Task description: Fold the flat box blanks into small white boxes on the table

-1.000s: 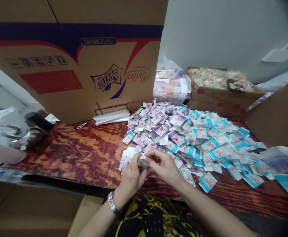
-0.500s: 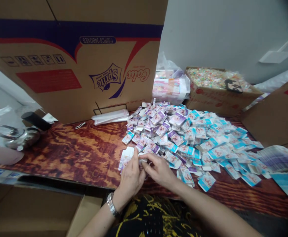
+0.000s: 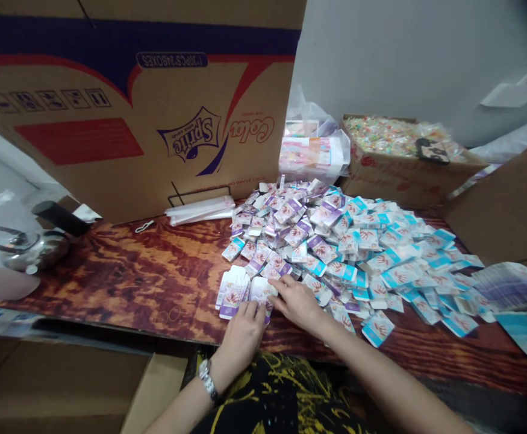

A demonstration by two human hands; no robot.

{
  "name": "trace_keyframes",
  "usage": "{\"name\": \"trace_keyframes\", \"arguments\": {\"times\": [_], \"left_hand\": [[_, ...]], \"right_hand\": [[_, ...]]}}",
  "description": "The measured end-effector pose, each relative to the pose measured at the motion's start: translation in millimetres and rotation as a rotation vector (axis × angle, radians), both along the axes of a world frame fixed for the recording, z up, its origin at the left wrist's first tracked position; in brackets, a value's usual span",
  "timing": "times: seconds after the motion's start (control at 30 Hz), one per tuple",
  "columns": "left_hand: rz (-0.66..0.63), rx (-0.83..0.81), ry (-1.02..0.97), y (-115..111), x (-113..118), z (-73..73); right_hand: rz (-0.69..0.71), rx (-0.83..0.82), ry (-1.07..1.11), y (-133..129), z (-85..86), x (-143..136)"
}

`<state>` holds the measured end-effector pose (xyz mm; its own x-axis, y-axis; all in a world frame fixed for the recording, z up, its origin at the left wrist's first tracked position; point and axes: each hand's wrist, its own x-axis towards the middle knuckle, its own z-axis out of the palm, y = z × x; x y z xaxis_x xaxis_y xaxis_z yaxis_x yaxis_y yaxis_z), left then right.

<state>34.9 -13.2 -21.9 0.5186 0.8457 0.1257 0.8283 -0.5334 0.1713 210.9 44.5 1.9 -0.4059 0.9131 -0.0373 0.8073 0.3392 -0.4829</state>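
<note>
In the head view, a small purple-and-white carton point(image 3: 259, 289) lies near the table's front edge, between my hands. Its state, flat or folded up, is hard to make out under my fingers. My left hand point(image 3: 244, 331) has its fingers closed over the carton's lower edge. At the carton's right edge, my right hand point(image 3: 298, 304) grips it between thumb and fingers. Several flat unfolded purple-and-white cartons point(image 3: 232, 290) lie just to the left. Beyond my right hand spreads a large heap of small purple and blue boxes point(image 3: 335, 241).
A large cardboard box point(image 3: 105, 138) stands at the back left, with clear plastic sleeves point(image 3: 200, 210) before it. Behind the heap sits a carton of wrapped candy point(image 3: 394, 172). A metal kettle point(image 3: 37, 250) is at far left. Fanned flat blue cartons point(image 3: 523, 337) lie at far right.
My hands have come down and moved apart from their pinch. The carton between them now shows, lowered beside the flat cartons. The view has shifted slightly.
</note>
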Motion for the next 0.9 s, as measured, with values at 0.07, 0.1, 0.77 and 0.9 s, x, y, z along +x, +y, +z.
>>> {"name": "trace_keyframes", "arguments": {"times": [0.07,0.1,0.77,0.9], "left_hand": [[-0.008,-0.013,0.03,0,0,-5.0],[-0.012,-0.018,0.03,0,0,-7.0],[0.236,0.174,-0.423,10,1,19.3],[0.275,0.187,-0.54,8,0,29.5]], "right_hand": [[-0.017,0.004,-0.16,-15,-13.2,-8],[-0.03,0.01,-0.185,-19,-17.8,-11],[-0.081,0.153,0.585,-29,37.3,-18],[-0.012,0.295,0.531,-33,36.3,-12]]}}
